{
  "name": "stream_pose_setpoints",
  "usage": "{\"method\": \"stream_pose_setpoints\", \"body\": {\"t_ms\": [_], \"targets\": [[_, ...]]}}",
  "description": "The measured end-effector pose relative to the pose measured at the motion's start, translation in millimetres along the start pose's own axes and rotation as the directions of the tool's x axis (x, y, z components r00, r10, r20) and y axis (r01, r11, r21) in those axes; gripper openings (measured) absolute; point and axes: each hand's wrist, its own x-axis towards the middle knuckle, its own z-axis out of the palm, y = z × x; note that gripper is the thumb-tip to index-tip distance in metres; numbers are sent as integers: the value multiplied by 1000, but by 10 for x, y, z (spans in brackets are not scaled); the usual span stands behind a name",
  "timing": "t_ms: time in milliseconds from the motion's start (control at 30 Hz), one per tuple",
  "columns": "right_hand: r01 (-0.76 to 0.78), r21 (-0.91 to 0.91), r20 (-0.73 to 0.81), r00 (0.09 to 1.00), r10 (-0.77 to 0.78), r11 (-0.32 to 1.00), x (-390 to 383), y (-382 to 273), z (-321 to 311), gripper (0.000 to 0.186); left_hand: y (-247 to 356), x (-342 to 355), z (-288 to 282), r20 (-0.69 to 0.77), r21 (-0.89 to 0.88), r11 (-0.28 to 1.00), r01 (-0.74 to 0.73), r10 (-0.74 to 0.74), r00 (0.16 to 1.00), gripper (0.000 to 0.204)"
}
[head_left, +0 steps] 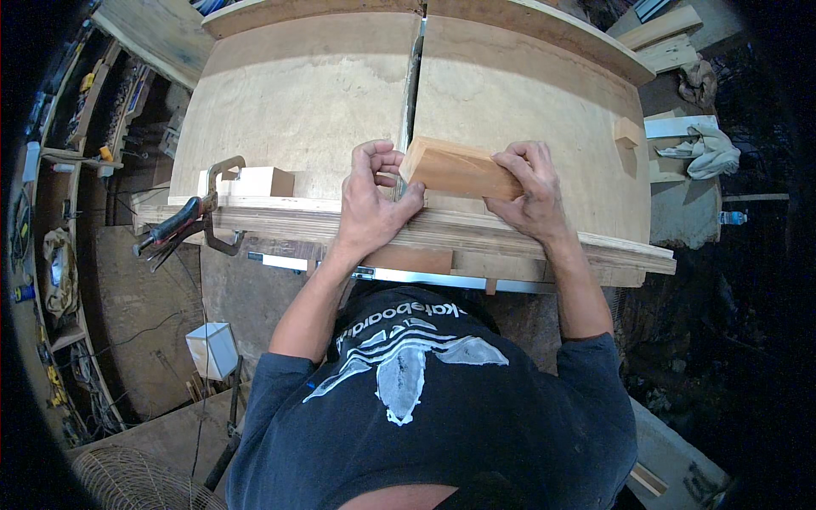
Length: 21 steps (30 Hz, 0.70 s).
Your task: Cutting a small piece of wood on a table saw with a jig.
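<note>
A light brown wooden block [455, 170] is held up at a tilt over the plywood board, beside the long slot [414, 85]. My right hand [531, 191] grips its right end, thumb below and fingers on top. At the left end, my left hand [374, 195] has its fingers curled and its thumb against the block's lower corner. Just beneath both hands runs the layered plywood fence [476, 228] along the near edge of the board [314, 93].
A locking C-clamp [208, 208] grips the fence at left, beside a pale wooden block [270, 181]. Another fence [544, 25] lines the far edge. A small block [627, 133] sits at right. Tool shelves [72, 170] stand at far left; a cloth [710, 151] lies at right.
</note>
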Motion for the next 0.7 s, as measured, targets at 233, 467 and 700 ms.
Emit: {"method": "stream_pose_setpoints", "body": {"t_ms": [233,467,700], "targets": [[2,49,8,1000,-2,999,2,16,62,55,-2,-11,-3,-8,-20,1000,-8,8,1000,67],[-30,82,70,997,24,996,-34,54,83,56,-25,-29,13,-36,-74,997,-5,2,999,67],[-296,272,265,938,225,916,4,-53,-17,59,7,-10,-30,4,-21,993,-117,117,993,53]]}}
